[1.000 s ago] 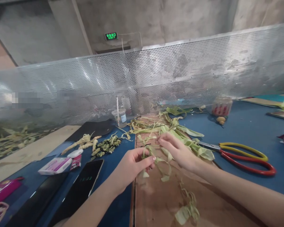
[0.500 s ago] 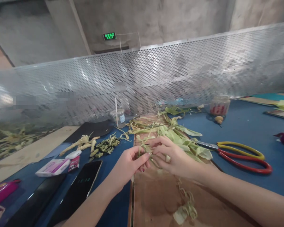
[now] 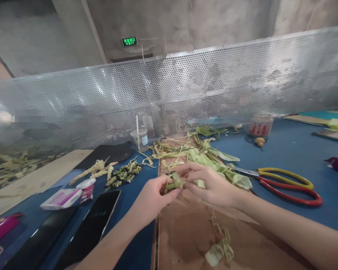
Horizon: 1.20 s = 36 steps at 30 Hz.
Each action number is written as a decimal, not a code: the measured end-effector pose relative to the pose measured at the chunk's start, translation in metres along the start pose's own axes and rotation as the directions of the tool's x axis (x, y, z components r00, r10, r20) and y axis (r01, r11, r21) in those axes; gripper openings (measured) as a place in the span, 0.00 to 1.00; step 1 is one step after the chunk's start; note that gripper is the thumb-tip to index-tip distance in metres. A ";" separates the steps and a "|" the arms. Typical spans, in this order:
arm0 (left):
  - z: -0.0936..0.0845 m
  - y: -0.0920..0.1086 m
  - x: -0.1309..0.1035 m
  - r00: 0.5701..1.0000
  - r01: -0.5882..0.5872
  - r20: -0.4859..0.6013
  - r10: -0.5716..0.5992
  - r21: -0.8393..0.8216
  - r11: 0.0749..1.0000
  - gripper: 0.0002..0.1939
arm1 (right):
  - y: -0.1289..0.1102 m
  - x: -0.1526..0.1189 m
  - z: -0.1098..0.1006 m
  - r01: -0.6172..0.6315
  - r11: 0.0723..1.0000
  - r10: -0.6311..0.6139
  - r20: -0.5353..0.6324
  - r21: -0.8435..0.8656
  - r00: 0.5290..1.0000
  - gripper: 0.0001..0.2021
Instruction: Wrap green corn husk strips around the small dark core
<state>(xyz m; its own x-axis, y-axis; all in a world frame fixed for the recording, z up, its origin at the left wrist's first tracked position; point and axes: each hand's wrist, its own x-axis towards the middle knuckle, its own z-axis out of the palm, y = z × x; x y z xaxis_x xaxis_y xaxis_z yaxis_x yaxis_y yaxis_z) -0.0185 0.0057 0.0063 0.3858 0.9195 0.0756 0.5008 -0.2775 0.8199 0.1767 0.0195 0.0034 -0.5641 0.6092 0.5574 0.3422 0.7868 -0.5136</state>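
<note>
Over the brown board (image 3: 180,232), my left hand (image 3: 150,198) pinches a pale green strip of corn husk (image 3: 175,182) between thumb and fingers. Close beside it, my right hand (image 3: 211,183) is closed around the other part of the husk, and a short folded end (image 3: 199,183) sticks out between its fingers. The fingertips of both hands nearly meet, and some are hidden. Just beyond them lies a heap of loose green husks (image 3: 204,161). A thin, curly husk strip (image 3: 222,249) rests on the board nearer to me.
Scissors with red and yellow handles (image 3: 288,187) lie to the right. A jar (image 3: 260,125) and a plastic cup with a straw (image 3: 140,139) stand farther back, before a perforated metal screen (image 3: 186,90). Leftward are phones (image 3: 91,228), a purple-white packet (image 3: 62,198) and dried plant pieces (image 3: 124,172).
My left hand has turned slightly, so its thumb now lies flatter along the husk. More of the strip shows between my hands, and the folded end by my right fingers looks larger.
</note>
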 end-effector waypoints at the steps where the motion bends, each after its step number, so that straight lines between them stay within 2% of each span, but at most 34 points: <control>1: 0.001 0.001 -0.001 1.000 -0.010 0.024 0.010 0.005 1.000 0.14 | -0.001 0.000 -0.001 -0.004 1.000 0.004 0.015 0.012 1.000 0.11; 4: 0.003 0.005 -0.004 0.995 -0.039 0.096 0.038 0.007 0.999 0.09 | -0.003 0.000 -0.004 -0.028 0.998 0.025 0.062 0.060 0.998 0.12; 8: 0.003 0.006 -0.007 0.994 -0.053 0.097 0.045 0.082 0.995 0.07 | -0.003 0.001 -0.006 -0.068 0.992 0.055 0.118 0.110 0.992 0.13; 11: 0.002 0.006 -0.008 0.992 -0.076 0.107 0.065 0.104 0.992 0.07 | -0.001 0.001 -0.005 -0.048 0.991 0.028 0.156 0.123 0.987 0.14; 14: 0.003 0.009 -0.009 0.991 -0.080 0.117 0.068 0.101 0.992 0.08 | 0.000 0.000 -0.003 -0.034 0.993 0.017 0.148 0.115 0.989 0.11; 18: 0.003 0.012 -0.009 0.993 -0.044 0.106 0.042 0.016 0.999 0.13 | 0.000 -0.002 0.000 -0.018 0.997 0.009 0.114 0.076 0.993 0.10; 21: 0.003 0.011 -0.007 0.994 0.044 0.102 -0.030 -0.138 0.990 0.22 | -0.004 -0.003 0.001 -0.001 0.996 -0.010 0.127 0.087 0.992 0.11; 23: 0.004 0.009 -0.006 0.991 0.100 0.104 -0.078 -0.228 0.969 0.24 | -0.008 -0.003 0.002 0.008 0.996 -0.021 0.141 0.093 0.990 0.11; 26: 0.005 0.007 -0.004 0.992 0.120 0.058 -0.108 -0.267 0.956 0.23 | -0.014 -0.001 0.003 0.009 0.995 -0.025 0.162 0.095 0.986 0.11; 29: 0.007 0.006 -0.002 0.996 0.085 0.016 -0.084 -0.249 0.965 0.20 | -0.015 0.000 0.004 0.014 0.997 -0.026 0.175 0.073 0.984 0.10; 33: 0.008 0.006 -0.001 0.998 0.057 0.012 -0.056 -0.244 0.968 0.17 | -0.010 -0.004 0.008 0.097 0.995 -0.098 0.156 0.014 0.983 0.08; 36: 0.008 0.007 -0.001 0.999 0.043 0.026 -0.038 -0.238 0.970 0.15 | -0.007 -0.007 0.011 0.117 0.991 -0.104 0.164 -0.071 0.981 0.07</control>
<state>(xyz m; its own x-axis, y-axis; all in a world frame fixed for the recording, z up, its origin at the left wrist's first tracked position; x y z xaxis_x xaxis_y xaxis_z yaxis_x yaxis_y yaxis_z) -0.0098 0.0008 0.0073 0.3866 0.9217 0.0299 0.3183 -0.1638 0.9338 0.1696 0.0087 -0.0038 -0.7121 0.4996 0.4933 0.3264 0.8576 -0.3975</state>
